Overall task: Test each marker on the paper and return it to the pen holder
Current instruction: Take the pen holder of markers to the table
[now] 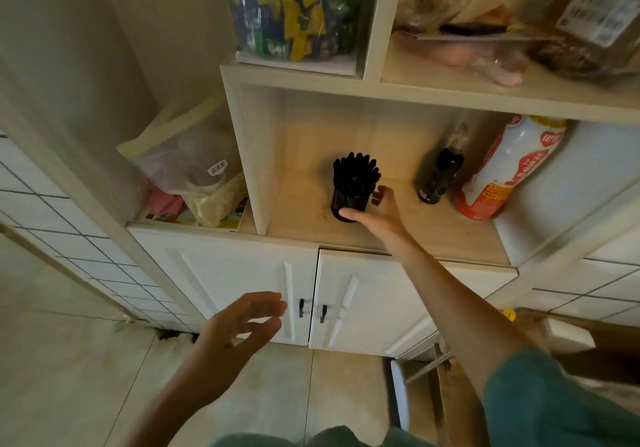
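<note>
Black cylindrical pen holder [348, 204], packed w/ black markers [356, 169], stands upright on the pale wood shelf [450, 235] of a white cabinet. Right hand [375, 211] reaches in from the front; thumb lies across the holder's lower front, fingers [379, 194] curl at its right side, so it grips the holder. Left hand [242, 322] hangs in the air in front of the white cabinet doors [242, 273], fingers apart and relaxed, holding nothing. Dark bottle [437, 178] and red-and-white bottle [509, 169] stand right of the holder.
</note>
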